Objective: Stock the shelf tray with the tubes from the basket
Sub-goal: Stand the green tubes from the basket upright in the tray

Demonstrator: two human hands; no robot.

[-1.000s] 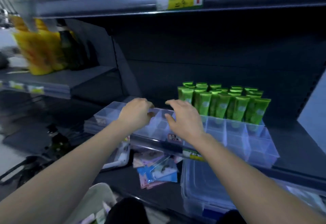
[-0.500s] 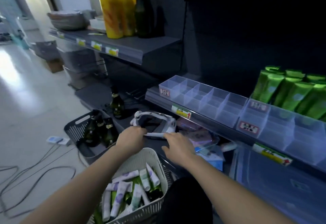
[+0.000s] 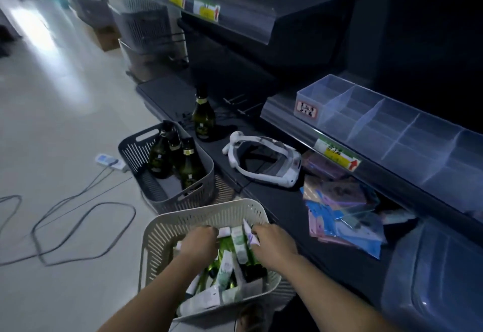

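A white slatted basket (image 3: pixel 209 211) stands on the floor right below me, filled with several white and green tubes (image 3: pixel 226 269) lying jumbled. Both my hands are inside it. My left hand (image 3: pixel 197 243) is curled, knuckles up, over the tubes, and its fingertips are hidden. My right hand (image 3: pixel 274 246) has its fingers closed against a white tube with purple print (image 3: pixel 249 232) that stands tilted upright. The clear divided shelf tray (image 3: pixel 392 122) sits on the shelf up at the right, its visible compartments empty.
A grey basket (image 3: pixel 136 149) holding dark bottles stands just beyond the white one, and one bottle (image 3: pixel 203 120) is on the low shelf. A white headset (image 3: pixel 264 162) and loose flat packets (image 3: pixel 339 216) lie there too. Cables (image 3: pixel 78 227) trail across the floor at left.
My view has swung down from the shelf tray to the floor. Both hands have dropped from the tray, past the basket's rim, into the tubes.
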